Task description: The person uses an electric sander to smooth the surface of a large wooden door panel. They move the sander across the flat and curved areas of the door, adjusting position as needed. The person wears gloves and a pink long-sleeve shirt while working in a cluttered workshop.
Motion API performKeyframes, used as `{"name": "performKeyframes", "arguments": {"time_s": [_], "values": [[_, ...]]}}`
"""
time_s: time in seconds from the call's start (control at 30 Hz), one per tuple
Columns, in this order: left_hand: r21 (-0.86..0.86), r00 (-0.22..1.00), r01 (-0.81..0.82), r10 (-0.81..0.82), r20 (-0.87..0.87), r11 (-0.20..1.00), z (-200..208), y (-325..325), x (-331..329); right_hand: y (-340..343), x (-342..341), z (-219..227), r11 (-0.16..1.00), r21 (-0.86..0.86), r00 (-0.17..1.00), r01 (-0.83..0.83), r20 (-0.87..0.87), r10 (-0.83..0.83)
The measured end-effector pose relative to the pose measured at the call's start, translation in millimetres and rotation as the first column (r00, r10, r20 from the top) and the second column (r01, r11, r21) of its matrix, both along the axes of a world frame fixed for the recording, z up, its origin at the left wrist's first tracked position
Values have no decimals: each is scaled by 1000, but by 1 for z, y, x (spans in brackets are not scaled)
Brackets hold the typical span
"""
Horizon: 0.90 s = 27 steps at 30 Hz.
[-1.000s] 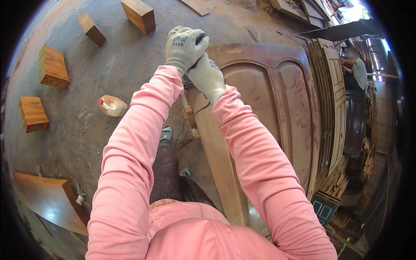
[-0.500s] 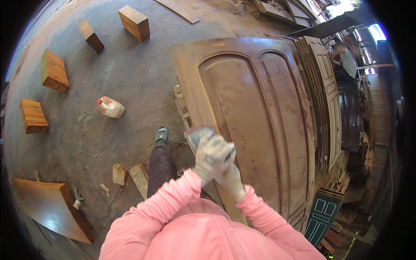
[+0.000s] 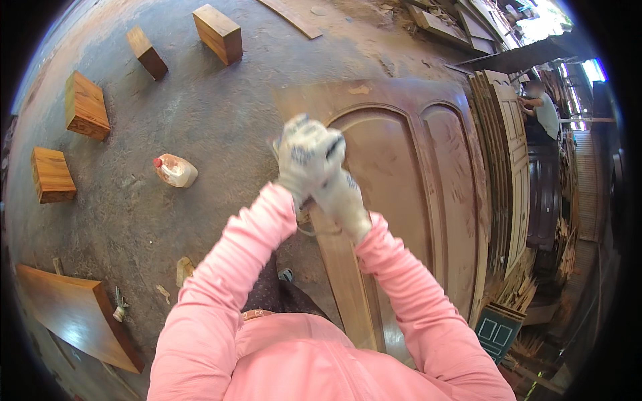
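My left hand [image 3: 299, 155] and my right hand [image 3: 340, 199], both in pale, dark-marked work gloves, are pressed together with fingers closed. They are above the left frame edge of a brown panelled wooden door [image 3: 381, 157] lying in front of me. What they grip is almost wholly covered by the gloves; a small dark part shows by the fingers, and I cannot make out its kind. A thin grey loop [image 3: 319, 232] hangs below the wrists. Dusty, paler smears mark the door's two arched panels.
Several wooden blocks [image 3: 88, 105] stand on the floor to the left, around a plastic jug [image 3: 176, 171] with a red cap. A curved wooden panel [image 3: 79, 314] and a brush [image 3: 120, 309] lie lower left. Stacked doors [image 3: 508, 147] stand right, with a person [image 3: 545, 110] behind.
Both hands have moved forward and slightly left along the door's edge, arms reaching further out. The flat blue-grey piece seen under them earlier is now hidden. My view has shifted slightly.
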<state>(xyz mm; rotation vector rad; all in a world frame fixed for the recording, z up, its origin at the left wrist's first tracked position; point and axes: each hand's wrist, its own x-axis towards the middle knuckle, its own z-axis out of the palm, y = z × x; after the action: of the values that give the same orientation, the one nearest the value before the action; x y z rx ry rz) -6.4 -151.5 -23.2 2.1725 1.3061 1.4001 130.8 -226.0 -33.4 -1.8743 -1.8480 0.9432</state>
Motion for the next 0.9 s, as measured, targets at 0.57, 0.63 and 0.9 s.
{"name": "performKeyframes", "arguments": {"time_s": [0.57,0.63,0.9], "values": [[46,988,-119,122,-94,992,21,129,-19,138,-40,37,996,-52,986,74,153,-66],[-9,992,-26,24,-120,1000,22,124,-17,132,-40,37,996,-46,990,71,128,-65],[21,997,9,-8,-81,1000,9,118,-8,116,-31,28,994,26,984,106,144,-109]]}}
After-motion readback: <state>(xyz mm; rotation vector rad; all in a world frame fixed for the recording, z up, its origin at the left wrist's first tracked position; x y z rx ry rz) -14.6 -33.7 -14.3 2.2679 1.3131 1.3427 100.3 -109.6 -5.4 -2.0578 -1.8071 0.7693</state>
